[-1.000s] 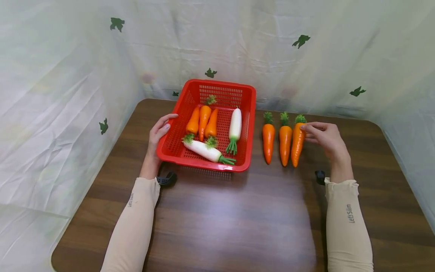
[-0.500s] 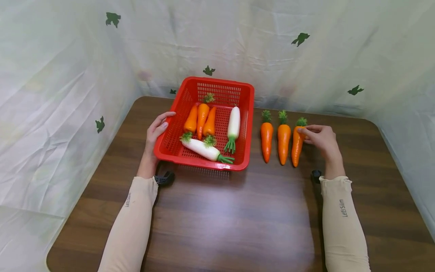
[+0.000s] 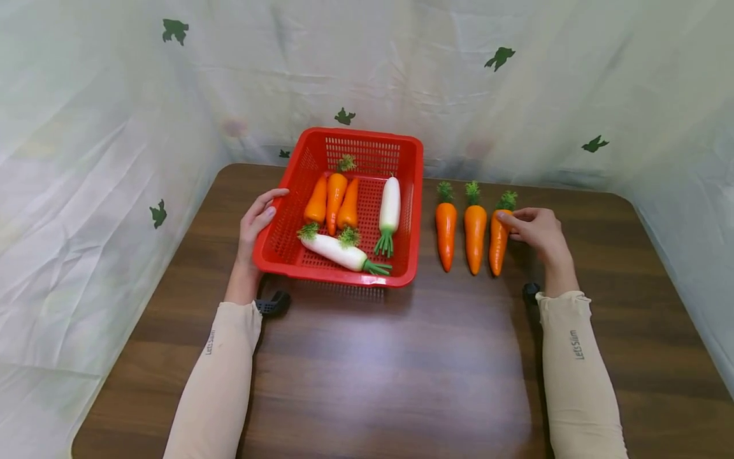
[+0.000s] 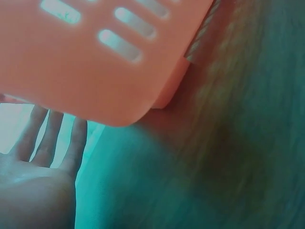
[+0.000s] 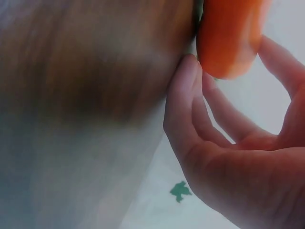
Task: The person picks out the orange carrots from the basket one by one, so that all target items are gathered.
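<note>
Right hand (image 3: 536, 231) pinches one orange carrot (image 3: 497, 248), at three o'clock from the red basket (image 3: 417, 191), beside two other carrots (image 3: 474, 236) on the counter (image 3: 367, 376). Left hand (image 3: 254, 223), its fingers nearly straight, touches the basket's side at nine o'clock.

Left sleeve (image 3: 209, 389): marked "Let's Slim" in dark letters, lengthwise, lower left of the head view
Right sleeve (image 3: 579, 389): also marked "Let's Slim", lengthwise, lower right of the head view
</note>
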`<state>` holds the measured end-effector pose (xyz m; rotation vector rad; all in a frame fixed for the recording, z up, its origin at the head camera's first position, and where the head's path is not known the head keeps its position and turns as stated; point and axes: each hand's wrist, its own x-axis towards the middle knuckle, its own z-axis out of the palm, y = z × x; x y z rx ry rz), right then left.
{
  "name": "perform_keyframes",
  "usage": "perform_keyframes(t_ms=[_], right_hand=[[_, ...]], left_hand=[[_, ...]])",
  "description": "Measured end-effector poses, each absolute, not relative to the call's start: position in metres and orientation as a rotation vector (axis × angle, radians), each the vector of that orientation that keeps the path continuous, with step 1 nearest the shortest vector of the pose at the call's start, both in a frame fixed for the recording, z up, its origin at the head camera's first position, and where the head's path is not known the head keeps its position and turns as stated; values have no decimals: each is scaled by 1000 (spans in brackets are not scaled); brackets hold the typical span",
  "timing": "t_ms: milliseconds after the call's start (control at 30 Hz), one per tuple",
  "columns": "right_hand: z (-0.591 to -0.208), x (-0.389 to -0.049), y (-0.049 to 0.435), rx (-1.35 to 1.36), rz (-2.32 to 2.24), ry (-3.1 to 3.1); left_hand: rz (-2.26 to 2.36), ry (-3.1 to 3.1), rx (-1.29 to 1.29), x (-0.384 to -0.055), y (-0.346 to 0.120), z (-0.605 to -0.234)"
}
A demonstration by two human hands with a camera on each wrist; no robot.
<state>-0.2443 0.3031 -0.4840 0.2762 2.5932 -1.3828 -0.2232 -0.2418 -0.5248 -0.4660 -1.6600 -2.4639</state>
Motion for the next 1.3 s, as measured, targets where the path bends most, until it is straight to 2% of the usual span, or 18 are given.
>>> perform_keyframes(t_ms=[367, 867, 1300], right_hand=[[-478, -241, 295, 307, -1282, 2697], [-459, -235, 290, 467, -1482, 2950], [-437, -233, 247, 181, -1721, 2632]], left_hand=[[-2443, -1680, -467, -219, -244, -525], [-2479, -1647, -477, -221, -244, -524], [-2463, -1648, -452, -222, -241, -523]])
